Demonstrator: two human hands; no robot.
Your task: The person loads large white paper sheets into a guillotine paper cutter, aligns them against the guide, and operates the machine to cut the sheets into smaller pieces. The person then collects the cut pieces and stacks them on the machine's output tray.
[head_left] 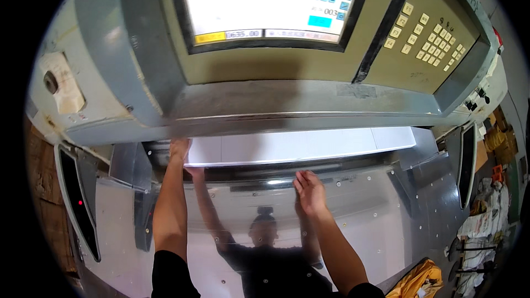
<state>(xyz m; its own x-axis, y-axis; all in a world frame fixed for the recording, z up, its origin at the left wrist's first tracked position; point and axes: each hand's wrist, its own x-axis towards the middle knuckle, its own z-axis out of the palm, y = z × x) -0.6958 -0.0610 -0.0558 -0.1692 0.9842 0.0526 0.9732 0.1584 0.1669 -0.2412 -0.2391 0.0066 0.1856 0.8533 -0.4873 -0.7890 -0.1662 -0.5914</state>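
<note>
A long white stack of paper [298, 148] lies in the slot under the ledge of a large grey cutting machine. My left hand [179, 150] is at the left end of this stack, close against its side. The ledge and the hand itself hide the fingers, so their grip does not show. Nearer to me, my right hand [311, 192] hovers over or rests on the shiny metal table [353, 232], in front of the stack and apart from it. Its fingers are loosely bent with nothing in them.
Above the slot are a lit screen [265, 11] and a keypad [433, 41]. Dark upright sensor bars flank the table at left [77, 204] and right [467, 165]. A yellow bag [419, 280] lies at the lower right. My reflection shows in the metal.
</note>
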